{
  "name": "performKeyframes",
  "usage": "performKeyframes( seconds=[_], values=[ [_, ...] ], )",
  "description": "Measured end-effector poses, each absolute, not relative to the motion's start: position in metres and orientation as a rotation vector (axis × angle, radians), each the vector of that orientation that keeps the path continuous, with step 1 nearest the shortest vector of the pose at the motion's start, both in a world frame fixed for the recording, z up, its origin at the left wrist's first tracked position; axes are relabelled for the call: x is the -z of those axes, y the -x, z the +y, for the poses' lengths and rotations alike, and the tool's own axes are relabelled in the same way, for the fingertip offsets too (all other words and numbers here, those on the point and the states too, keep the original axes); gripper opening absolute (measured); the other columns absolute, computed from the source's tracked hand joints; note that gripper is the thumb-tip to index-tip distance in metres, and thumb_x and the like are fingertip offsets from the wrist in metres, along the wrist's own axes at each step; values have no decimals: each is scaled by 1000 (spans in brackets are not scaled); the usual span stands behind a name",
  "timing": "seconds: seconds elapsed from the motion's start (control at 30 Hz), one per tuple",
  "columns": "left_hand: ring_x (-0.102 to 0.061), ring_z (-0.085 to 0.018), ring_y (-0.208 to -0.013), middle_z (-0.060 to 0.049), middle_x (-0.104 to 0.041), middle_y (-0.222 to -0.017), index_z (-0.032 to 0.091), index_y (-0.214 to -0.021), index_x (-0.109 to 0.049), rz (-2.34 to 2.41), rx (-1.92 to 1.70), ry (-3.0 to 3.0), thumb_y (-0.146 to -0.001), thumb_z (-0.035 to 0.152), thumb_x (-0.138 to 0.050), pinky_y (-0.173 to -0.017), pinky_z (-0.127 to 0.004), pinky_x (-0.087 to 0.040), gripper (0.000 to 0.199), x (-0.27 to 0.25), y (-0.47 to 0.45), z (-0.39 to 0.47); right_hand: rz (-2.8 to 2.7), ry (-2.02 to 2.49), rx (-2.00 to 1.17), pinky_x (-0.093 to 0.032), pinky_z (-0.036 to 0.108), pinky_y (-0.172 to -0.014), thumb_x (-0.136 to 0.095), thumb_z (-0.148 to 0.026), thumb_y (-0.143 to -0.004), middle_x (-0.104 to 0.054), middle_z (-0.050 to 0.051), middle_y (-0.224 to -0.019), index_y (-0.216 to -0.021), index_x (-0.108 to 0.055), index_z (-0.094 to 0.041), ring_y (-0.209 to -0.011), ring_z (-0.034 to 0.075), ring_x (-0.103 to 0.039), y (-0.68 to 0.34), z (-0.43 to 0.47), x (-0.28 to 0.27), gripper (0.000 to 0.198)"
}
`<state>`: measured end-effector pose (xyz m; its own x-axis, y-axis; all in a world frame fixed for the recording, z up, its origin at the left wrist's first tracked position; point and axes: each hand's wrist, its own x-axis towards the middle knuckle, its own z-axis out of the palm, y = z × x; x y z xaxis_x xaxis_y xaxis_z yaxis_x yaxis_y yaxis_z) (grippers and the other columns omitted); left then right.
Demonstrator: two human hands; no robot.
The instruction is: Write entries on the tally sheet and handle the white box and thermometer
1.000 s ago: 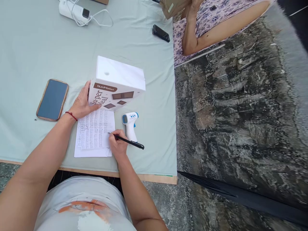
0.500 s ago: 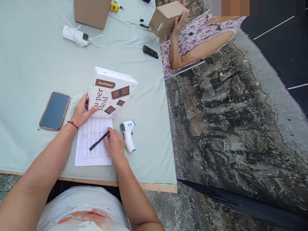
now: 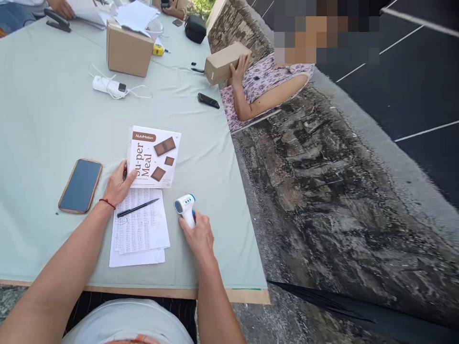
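Observation:
My left hand (image 3: pixel 120 184) grips the lower left edge of a white NutriMotion box (image 3: pixel 156 157), its thumb on the printed front face. My right hand (image 3: pixel 199 234) is wrapped round the handle of a white and blue infrared thermometer (image 3: pixel 185 205). Between my hands, sheets of paper (image 3: pixel 141 234) with printed columns lie stacked on the cloth, their top edge behind the box. A black pen (image 3: pixel 138 208) rests slantwise across the top sheet. To the left of my left hand lies a smartphone (image 3: pixel 80 185) with a dark screen.
A white device with a cable (image 3: pixel 109 87), a cardboard box (image 3: pixel 129 50) topped with papers and a yellow tool (image 3: pixel 158 49) stand farther back. At the right edge a person holds another carton (image 3: pixel 224 62) near a black phone (image 3: pixel 208 100). More people sit at the far side.
My right hand has let go of the pen, now on the papers, and has taken hold of the thermometer. The box in my left hand has turned its front more toward me. The view has tilted up.

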<state>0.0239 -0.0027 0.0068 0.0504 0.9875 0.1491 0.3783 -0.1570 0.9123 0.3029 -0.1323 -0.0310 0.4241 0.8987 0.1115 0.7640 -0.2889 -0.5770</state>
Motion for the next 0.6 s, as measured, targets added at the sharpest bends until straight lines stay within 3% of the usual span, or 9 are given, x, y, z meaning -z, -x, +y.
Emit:
performKeyframes(
  seconds=[0.17,0.3,0.43,0.6],
  values=[
    [-62,-35,-118,-16,-66,-129,16,-143,-51,1431,-1045,-1707,-93,76,-39,-104,-53,-48,79,-9,-19,-3,-1149,1775,-641,-45,30,-63,-67,-53,-76,-64,3,-83,-96,-68,-21,-75,20,-57,-283,-121,5,38],
    [-60,-34,-122,-15,-65,-133,18,-144,-49,1412,-1050,-1743,-95,73,-38,-106,-52,-47,74,-7,-16,-2,-1055,1431,-969,-39,27,-53,-59,-56,-84,-52,-3,-64,-75,-56,-22,-58,13,-45,-249,-100,-31,36],
    [-58,-34,-125,-15,-64,-135,18,-144,-49,1375,-1050,-1793,-97,72,-36,-109,-51,-45,73,-4,-14,-1,-993,1195,-1059,-43,28,-53,-57,-58,-83,-52,-1,-64,-73,-53,-22,-58,14,-48,-220,-66,-56,38],
    [-60,-33,-119,-15,-65,-129,17,-145,-49,1351,-1044,-1818,-97,72,-34,-105,-49,-46,74,-1,-14,0,-900,1135,-1202,-37,26,-48,-67,-59,-76,-47,-3,-60,-71,-52,-23,-54,12,-43,-201,-39,-65,39]
  ],
)
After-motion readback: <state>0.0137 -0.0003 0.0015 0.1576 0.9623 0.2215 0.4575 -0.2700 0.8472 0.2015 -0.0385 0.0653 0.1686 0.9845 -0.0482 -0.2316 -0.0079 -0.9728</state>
